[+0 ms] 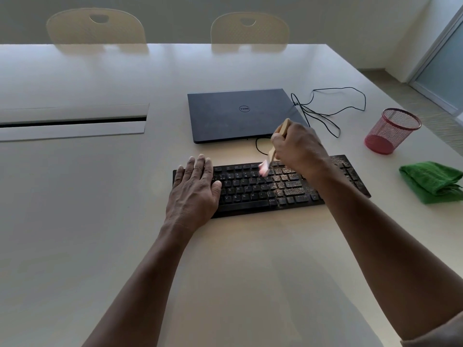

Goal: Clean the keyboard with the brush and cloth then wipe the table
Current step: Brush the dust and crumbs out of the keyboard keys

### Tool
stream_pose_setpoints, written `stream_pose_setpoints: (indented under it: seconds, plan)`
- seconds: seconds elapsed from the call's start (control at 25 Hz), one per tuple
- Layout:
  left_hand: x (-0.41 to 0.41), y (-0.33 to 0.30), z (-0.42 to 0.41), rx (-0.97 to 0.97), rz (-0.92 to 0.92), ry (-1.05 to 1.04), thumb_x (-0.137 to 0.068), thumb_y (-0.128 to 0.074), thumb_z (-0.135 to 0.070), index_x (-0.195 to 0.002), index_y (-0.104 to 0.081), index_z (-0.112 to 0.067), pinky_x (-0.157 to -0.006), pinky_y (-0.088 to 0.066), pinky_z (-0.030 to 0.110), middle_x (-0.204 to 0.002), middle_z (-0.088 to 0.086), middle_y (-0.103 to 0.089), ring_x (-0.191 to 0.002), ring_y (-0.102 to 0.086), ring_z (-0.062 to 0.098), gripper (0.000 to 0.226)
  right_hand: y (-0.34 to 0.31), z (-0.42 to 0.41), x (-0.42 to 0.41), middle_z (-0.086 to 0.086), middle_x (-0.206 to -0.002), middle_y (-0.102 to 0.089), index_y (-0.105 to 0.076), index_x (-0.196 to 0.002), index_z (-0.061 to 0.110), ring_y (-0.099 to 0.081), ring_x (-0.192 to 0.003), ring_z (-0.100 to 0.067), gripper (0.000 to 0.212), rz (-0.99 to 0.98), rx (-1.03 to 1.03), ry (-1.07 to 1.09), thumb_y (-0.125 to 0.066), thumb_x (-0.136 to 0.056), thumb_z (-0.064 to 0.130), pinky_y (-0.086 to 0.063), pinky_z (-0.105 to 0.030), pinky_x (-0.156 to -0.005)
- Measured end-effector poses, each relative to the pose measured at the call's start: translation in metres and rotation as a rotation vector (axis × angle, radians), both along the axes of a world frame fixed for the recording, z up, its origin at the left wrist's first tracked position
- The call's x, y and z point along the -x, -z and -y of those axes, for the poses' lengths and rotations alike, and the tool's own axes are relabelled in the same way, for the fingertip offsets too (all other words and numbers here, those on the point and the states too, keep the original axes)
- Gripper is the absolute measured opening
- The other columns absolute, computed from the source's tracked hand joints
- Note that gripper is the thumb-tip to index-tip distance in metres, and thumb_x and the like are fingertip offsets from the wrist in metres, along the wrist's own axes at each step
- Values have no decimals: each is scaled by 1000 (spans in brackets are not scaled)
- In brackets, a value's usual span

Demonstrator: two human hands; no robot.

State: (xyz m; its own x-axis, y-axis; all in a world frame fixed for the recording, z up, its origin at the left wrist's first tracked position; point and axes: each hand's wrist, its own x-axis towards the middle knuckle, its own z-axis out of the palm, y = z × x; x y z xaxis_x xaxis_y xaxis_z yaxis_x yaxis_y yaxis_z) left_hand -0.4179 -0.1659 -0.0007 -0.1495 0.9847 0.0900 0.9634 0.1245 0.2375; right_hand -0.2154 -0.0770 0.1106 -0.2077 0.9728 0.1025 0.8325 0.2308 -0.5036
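A black keyboard (253, 189) lies across the middle of the pale table (100, 209). Its right half is covered in brownish dust, while the left half looks darker and cleaner. My left hand (194, 186) rests flat on the keyboard's left end, fingers straight. My right hand (298, 146) grips a wooden-handled brush (271, 152), and its blurred pale bristles touch the top key rows near the centre. A folded green cloth (432, 181) lies on the table to the right of the keyboard.
A closed dark laptop (240, 113) sits behind the keyboard, with a thin black cable (328, 108) looping to its right. A red mesh cup (392, 131) stands at the right edge. A cable slot (72, 120) lies on the left; two chairs (96, 27) stand at the far side.
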Motion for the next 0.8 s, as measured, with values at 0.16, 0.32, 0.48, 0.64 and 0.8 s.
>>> stream_pose_setpoints:
  seconds: [0.16, 0.32, 0.48, 0.64, 0.8]
  plan:
    - [0, 0, -1, 7, -2, 1, -106, -21, -46, -161, -2, -19, -125, 8, 35, -168, 0, 3, -154, 8, 16, 64, -5, -8, -2, -4, -87, -68, -63, -105, 11, -66, -76, -20, 23, -88, -62, -4, -48, -106, 28, -56, -32, -67]
    - [0, -1, 1, 5, 10, 1, -106, -22, -46, -160, -3, -19, -125, 8, 35, -168, 0, 3, -155, 8, 16, 64, 0, -7, -1, -10, -90, -72, -65, -109, 9, -72, -80, -25, 23, -94, 19, -84, -50, -107, 25, -60, -31, -67]
    - [0, 0, 0, -1, 7, 0, -106, -23, -46, -160, -5, -18, -125, 6, 36, -168, 1, 1, -155, 6, 17, 64, -6, -13, -9, -8, -82, -72, -67, -105, 6, -68, -63, -15, 24, -66, 127, -96, -50, -106, 23, -53, -17, -53]
    - [0, 0, 0, 0, 9, -1, -106, -23, -46, -161, -5, -18, -125, 6, 36, -168, 1, 1, -155, 6, 17, 64, -4, -13, 1, 1, -83, -69, -64, -109, 16, -65, -66, -7, 16, -137, 35, -194, -51, -107, 26, -52, -17, -61]
    - [-1, -1, 0, -5, 9, -2, -106, -24, -46, -161, -6, -18, -125, 7, 35, -168, 1, 1, -155, 6, 16, 64, -5, -16, 1, -6, -82, -72, -66, -105, 13, -64, -62, -9, 19, -64, 183, -232, -51, -106, 24, -51, -21, -59]
